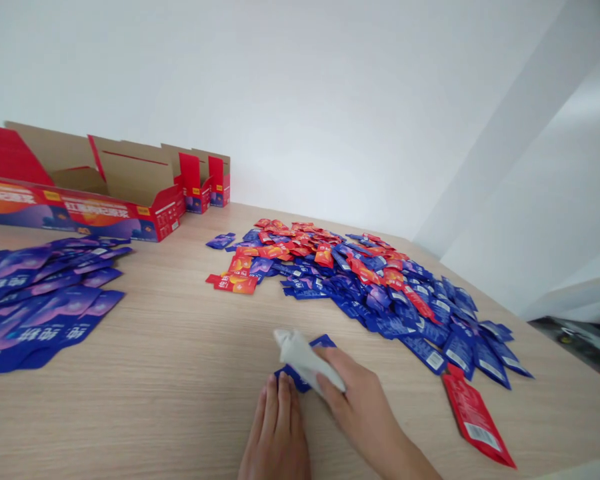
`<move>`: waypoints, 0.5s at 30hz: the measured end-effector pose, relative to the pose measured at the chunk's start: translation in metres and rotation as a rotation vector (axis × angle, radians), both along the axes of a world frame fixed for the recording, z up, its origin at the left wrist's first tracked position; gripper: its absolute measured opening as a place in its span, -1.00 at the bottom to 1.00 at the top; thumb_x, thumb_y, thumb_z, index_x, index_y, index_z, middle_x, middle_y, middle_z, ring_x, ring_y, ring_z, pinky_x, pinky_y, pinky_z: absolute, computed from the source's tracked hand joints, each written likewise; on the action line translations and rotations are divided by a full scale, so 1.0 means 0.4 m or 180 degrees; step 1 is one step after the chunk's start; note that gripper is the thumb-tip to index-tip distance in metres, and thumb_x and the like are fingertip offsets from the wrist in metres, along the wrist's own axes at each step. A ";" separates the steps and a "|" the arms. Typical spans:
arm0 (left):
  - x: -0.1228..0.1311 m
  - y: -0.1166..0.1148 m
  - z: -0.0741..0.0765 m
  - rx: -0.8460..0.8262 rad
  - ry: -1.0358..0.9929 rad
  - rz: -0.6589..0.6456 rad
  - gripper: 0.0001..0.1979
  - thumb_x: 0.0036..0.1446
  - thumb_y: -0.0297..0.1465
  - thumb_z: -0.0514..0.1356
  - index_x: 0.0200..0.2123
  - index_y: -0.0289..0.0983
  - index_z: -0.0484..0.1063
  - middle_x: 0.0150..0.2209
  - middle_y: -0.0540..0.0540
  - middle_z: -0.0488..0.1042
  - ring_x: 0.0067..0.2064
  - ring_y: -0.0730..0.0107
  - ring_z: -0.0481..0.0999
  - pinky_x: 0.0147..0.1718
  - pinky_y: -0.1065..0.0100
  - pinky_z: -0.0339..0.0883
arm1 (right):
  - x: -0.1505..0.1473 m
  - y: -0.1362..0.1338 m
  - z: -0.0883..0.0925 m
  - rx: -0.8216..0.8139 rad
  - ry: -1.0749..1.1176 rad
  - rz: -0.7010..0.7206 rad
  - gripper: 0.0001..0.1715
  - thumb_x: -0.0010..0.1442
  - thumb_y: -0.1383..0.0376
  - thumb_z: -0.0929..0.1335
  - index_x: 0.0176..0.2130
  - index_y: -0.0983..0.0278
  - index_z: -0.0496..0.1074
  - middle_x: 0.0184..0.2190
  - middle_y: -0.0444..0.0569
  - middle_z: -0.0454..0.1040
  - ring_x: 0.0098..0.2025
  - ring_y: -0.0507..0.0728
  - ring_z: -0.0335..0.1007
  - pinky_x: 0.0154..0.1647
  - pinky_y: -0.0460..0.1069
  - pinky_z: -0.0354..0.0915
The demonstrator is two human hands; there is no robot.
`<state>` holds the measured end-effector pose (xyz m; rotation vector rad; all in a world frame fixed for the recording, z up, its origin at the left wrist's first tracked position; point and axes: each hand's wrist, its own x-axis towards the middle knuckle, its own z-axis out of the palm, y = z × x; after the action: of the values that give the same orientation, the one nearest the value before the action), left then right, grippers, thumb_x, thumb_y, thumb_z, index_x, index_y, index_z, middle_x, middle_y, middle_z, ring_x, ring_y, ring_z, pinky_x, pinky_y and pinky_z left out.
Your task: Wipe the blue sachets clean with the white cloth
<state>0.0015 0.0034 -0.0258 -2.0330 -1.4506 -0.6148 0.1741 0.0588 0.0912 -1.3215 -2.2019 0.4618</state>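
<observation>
Pinching a crumpled white sheet onto a blue sachet, the right hand has its fingers closed; the left hand lies flat and open at the sachet's edge. A blue heap sits just beyond the right fingers, with bare tabletop left of the left fingers.

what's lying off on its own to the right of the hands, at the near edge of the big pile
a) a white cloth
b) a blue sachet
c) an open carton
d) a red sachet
d, the red sachet lies apart to the right of the right hand, at the near edge of the mixed pile.
</observation>
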 end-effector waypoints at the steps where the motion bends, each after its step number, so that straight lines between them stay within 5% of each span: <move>1: -0.001 0.001 -0.001 -0.0013 0.0044 -0.0028 -0.55 0.26 -0.29 0.13 0.12 -0.32 0.57 0.13 -0.20 0.60 0.21 0.10 0.49 0.20 0.17 0.38 | -0.027 -0.008 0.002 -0.0028 -0.0151 0.0198 -0.62 0.39 0.34 0.29 0.13 0.11 0.50 0.01 -0.05 0.65 0.00 0.17 0.61 0.03 -0.01 0.44; 5: -0.003 0.003 0.004 0.0060 0.0075 0.0057 -0.54 0.28 -0.25 0.12 0.12 -0.35 0.57 0.16 -0.22 0.58 0.23 0.07 0.47 0.18 0.16 0.41 | -0.041 0.013 -0.007 -0.0028 -0.0643 0.0101 -0.58 0.36 0.39 0.31 0.14 0.13 0.50 0.01 -0.01 0.64 -0.01 0.20 0.62 0.00 0.03 0.47; 9: 0.002 0.001 0.016 0.0004 0.0059 0.0023 -0.48 0.26 -0.24 0.13 0.16 -0.41 0.53 0.21 -0.27 0.55 0.26 0.06 0.45 0.18 0.17 0.42 | 0.068 0.074 -0.026 0.0060 -0.0662 -0.0617 -0.60 0.38 0.32 0.28 0.13 0.13 0.51 0.12 0.01 0.61 0.09 0.22 0.60 0.07 0.05 0.44; 15: 0.006 -0.002 0.021 0.0029 -0.0046 0.0022 -0.49 0.25 -0.26 0.12 0.15 -0.41 0.54 0.19 -0.25 0.56 0.24 0.07 0.48 0.17 0.19 0.43 | 0.141 0.089 -0.023 0.0085 -0.0638 -0.1308 -0.57 0.48 0.14 0.18 0.09 0.17 0.51 -0.11 0.05 0.69 -0.11 0.30 0.66 -0.15 0.08 0.47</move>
<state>0.0040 0.0024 -0.0172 -2.0198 -1.4600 -0.6333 0.2305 0.0943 0.0818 -1.8156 -1.9998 0.1480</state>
